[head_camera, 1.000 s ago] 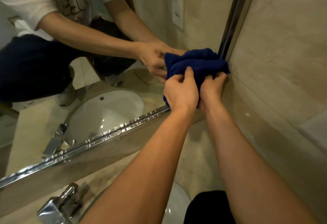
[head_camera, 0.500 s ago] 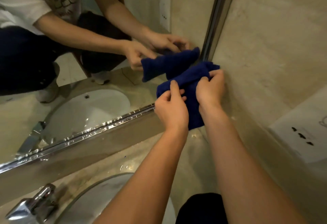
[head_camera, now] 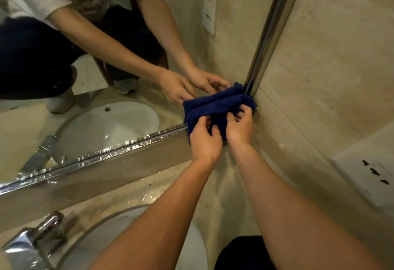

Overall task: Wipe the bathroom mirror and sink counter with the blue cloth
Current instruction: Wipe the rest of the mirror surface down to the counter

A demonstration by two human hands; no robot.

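A bunched dark blue cloth (head_camera: 215,109) is pressed into the lower right corner of the mirror (head_camera: 106,90), where the chrome frame meets the tiled wall. My left hand (head_camera: 205,139) grips the cloth's lower left part with curled fingers. My right hand (head_camera: 241,127) pinches its right part beside the wall. The glass reflects both hands and the cloth. Below lies the beige stone counter (head_camera: 132,193) with a white sink basin (head_camera: 128,240).
A chrome tap (head_camera: 36,237) stands at the lower left of the basin. A white wall socket (head_camera: 371,180) sits on the tiled wall to the right. The mirror's embossed chrome bottom rail (head_camera: 102,154) runs above a narrow stone backsplash.
The cloth and both hands have dropped from higher up the mirror's right edge down into its bottom corner. My fingers have shifted their hold on the folds.
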